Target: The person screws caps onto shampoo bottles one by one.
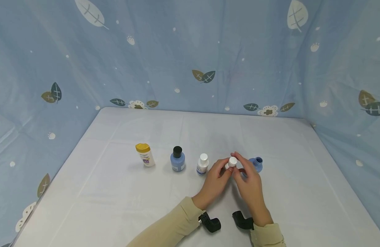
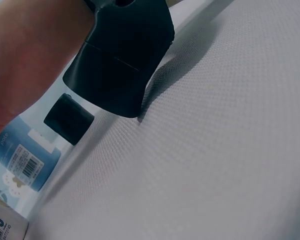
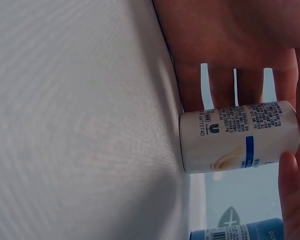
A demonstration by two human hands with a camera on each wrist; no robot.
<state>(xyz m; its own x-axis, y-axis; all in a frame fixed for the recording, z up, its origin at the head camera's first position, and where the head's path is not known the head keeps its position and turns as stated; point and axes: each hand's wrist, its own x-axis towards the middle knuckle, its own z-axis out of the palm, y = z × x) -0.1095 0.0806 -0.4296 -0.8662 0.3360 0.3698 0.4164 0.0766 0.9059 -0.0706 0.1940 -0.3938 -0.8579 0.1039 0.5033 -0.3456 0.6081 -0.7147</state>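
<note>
Both hands are at a white lotion bottle [image 3: 230, 140] with a white cap [image 1: 232, 161], its base down at the white cloth. My left hand [image 1: 214, 178] grips the bottle's side, its fingers passing behind the body in the right wrist view. From the other side, my right hand [image 1: 251, 181] has its thumb and fingers pinched around the cap end. Directly behind the right hand stands an uncapped blue bottle [image 1: 258, 163], partly hidden. Near that bottle, a loose black cap [image 2: 69, 119] sits on the cloth in the left wrist view.
To the left, a second white bottle [image 1: 202, 164] with a white cap, a blue bottle [image 1: 177, 162] with a black cap, and a white bottle with a yellow cap [image 1: 143, 148] stand in a row. A blue patterned curtain [image 1: 177, 51] surrounds the table. Black camera mounts [image 1: 243, 221] hang at both wrists.
</note>
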